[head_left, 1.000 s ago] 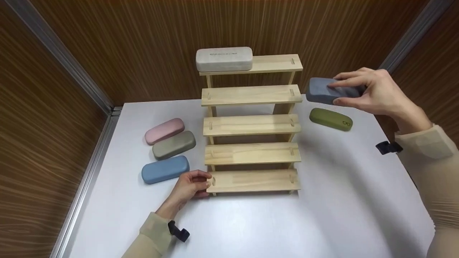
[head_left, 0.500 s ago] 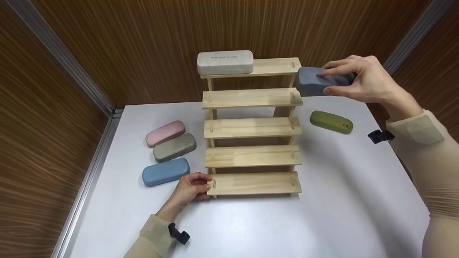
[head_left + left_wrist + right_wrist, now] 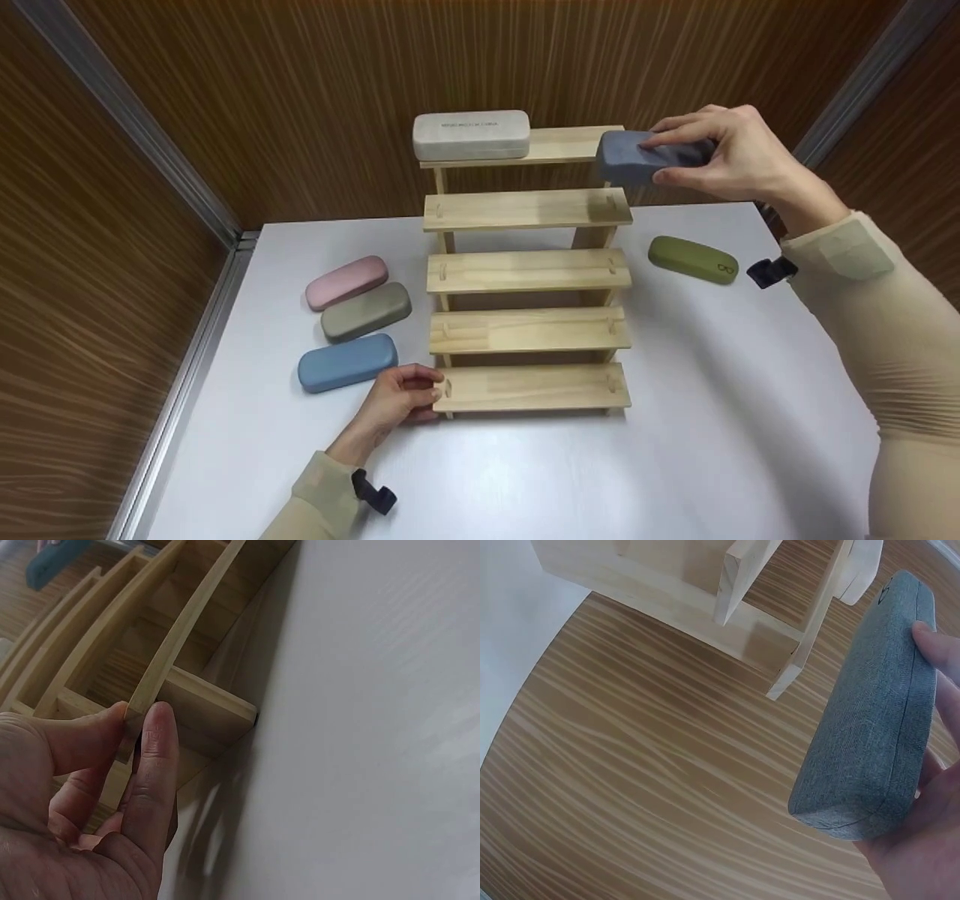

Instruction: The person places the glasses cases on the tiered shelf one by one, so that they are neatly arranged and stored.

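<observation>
A stepped wooden rack (image 3: pixel 529 210) with several narrow shelves stands in the middle of the white table. My left hand (image 3: pixel 397 394) pinches the left end of its lowest shelf between thumb and fingers, as the left wrist view (image 3: pixel 150 690) also shows. Up at the rack's top right, my right hand (image 3: pixel 739 154) grips a dark blue-grey glasses case (image 3: pixel 630 157) by its right part. In the right wrist view the cloth-like case (image 3: pixel 870 712) hangs in the air beside the shelf ends. On the top shelf's left half rests a pale grey glasses case (image 3: pixel 472 136).
Left of the rack lie a pink glasses case (image 3: pixel 347 283), a grey-green case (image 3: pixel 367 312) and a blue case (image 3: pixel 348 364). An olive green case (image 3: pixel 691 259) lies right of the rack. Wood-grain panels (image 3: pixel 337 97) wall in the table (image 3: pixel 525 472) behind and beside.
My right hand has carried the dark blue-grey glasses case left and slightly up, so it now overlaps the top shelf's right end in the head view. The left hand keeps its hold.
</observation>
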Demonstrator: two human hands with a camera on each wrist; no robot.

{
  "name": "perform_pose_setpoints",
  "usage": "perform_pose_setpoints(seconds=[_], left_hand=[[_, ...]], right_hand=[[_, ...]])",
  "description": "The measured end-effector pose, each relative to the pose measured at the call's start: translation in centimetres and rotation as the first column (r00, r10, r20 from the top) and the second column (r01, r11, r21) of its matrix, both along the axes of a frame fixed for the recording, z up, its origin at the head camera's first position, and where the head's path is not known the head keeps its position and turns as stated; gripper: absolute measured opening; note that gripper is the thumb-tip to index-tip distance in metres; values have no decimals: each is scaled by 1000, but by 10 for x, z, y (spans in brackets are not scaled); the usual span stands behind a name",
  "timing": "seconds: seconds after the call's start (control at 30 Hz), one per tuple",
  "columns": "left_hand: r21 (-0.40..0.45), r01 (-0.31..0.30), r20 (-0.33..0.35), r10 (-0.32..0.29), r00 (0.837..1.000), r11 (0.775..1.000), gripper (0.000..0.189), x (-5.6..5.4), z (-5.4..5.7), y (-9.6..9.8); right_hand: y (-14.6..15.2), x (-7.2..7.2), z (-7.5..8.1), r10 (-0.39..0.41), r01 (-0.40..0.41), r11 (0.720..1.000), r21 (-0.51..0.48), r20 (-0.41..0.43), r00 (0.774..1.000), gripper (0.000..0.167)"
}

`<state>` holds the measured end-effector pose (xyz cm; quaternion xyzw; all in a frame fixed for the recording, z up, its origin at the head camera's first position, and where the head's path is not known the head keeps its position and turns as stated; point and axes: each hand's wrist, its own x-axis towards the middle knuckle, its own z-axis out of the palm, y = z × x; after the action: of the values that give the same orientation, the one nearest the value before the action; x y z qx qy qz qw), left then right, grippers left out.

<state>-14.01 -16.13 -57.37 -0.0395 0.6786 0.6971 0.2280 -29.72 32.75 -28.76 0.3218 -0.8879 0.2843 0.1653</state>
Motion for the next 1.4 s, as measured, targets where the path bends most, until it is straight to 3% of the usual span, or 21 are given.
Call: perform_pose_setpoints(seconds=[0.87,1.4], left_hand=[[22,-2,-11,2,1000,1000,28,-3,0,0],[10,-3,-14,3,1000,1000,28,-2,2,0]], right_hand=[[-33,-36,2,-36,33,998,46,63,997,37],[-60,-61,8,-53,43,997,59,162,985,39]])
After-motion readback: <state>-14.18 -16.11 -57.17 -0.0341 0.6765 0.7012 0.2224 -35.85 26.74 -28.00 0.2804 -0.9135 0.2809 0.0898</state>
